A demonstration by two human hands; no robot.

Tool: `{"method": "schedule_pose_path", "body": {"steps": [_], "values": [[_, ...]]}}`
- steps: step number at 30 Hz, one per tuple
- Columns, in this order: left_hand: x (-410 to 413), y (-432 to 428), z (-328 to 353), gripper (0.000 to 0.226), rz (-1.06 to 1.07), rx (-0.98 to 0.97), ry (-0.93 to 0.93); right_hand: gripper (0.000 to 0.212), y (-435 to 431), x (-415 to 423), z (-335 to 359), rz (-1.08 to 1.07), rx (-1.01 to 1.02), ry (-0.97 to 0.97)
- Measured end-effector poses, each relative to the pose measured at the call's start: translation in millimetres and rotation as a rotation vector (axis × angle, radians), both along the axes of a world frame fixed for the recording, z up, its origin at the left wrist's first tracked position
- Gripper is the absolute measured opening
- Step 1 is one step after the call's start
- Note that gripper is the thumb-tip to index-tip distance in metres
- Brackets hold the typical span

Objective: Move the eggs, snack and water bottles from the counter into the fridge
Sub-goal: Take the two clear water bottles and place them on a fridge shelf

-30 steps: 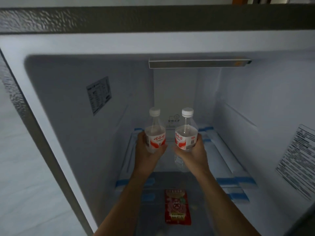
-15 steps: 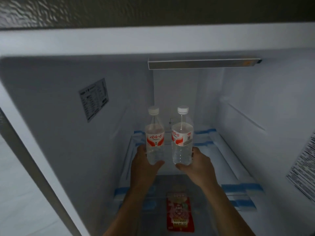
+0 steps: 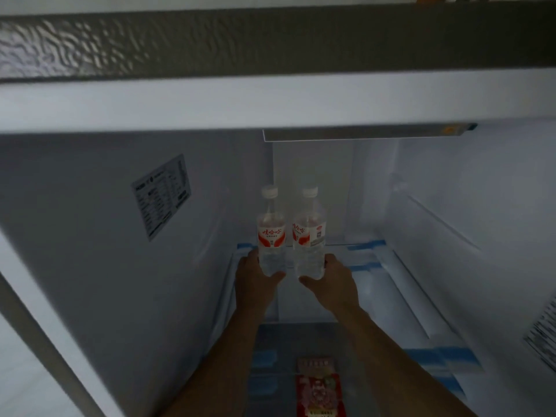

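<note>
Two clear water bottles with white caps and red-and-white labels stand upright side by side deep inside the open fridge. My left hand [image 3: 255, 279] grips the base of the left bottle [image 3: 270, 233]. My right hand [image 3: 329, 281] grips the base of the right bottle [image 3: 310, 233]. Both bottles are near the back of a glass shelf [image 3: 370, 284]. A red snack packet [image 3: 319, 389] lies flat on a lower shelf, between my forearms. No eggs are in view.
The fridge's left inner wall [image 3: 90, 236] carries a white sticker [image 3: 162, 195]. A light bar [image 3: 361, 134] runs under the ceiling. Blue tape strips mark the shelf edges and side rails [image 3: 436, 355]. Another label [image 3: 544, 335] sits on the right wall.
Both hands have pushed the bottles farther back into the fridge, and their grip has slid from the labels down to the bottle bases. The view has moved closer.
</note>
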State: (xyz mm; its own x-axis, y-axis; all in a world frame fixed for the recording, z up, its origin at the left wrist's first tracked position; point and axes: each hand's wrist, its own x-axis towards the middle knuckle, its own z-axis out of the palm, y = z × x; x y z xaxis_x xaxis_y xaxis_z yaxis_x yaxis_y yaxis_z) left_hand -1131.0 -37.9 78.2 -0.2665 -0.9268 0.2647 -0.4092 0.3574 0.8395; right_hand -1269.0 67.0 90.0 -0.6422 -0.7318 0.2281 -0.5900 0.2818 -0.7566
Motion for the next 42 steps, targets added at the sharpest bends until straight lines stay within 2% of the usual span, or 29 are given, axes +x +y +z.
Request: {"method": "schedule_pose_path", "body": {"steps": [7,13,15,19,21,25,27,31,35,42], "values": [[-3.0,-1.6,3.2,0.061,-0.008,0.014,0.013,0.057,-10.2,3.8,-3.4,-0.086,0.000,0.026],[0.9,2.4,9.5,0.055,-0.044,0.005,-0.002,0.066,-20.2,15.5,-14.4,-0.206,-0.072,0.099],[4.6,5.2,8.0,0.061,-0.052,0.005,-0.022,0.069,-19.2,16.0,-14.7,-0.202,-0.056,0.093],[15.2,31.1,11.7,0.088,-0.053,0.036,-0.024,0.076,-6.3,11.2,-18.4,-0.136,0.023,0.107],[23.3,53.2,16.5,0.093,-0.066,-0.013,-0.040,0.072,8.1,13.1,-16.7,-0.111,0.040,0.162],[48.0,91.2,14.9,0.084,-0.151,-0.162,-0.167,0.054,49.5,21.2,-6.2,-0.081,-0.036,0.421],[64.5,106.4,13.9,0.080,-0.202,-0.287,-0.235,0.051,74.9,28.8,-2.0,-0.082,-0.089,0.538],[90.5,138.4,15.4,0.070,-0.337,-0.561,-0.338,0.049,126.0,57.2,-6.7,-0.046,-0.050,0.714],[113.9,172.4,9.1,0.063,-0.359,-0.651,-0.422,0.048,168.1,87.2,-20.6,-0.006,0.009,0.752],[145.5,208.2,-16.8,0.060,-0.438,-0.683,-0.393,0.048,226.8,127.0,-40.6,-0.081,0.075,0.707]]}}
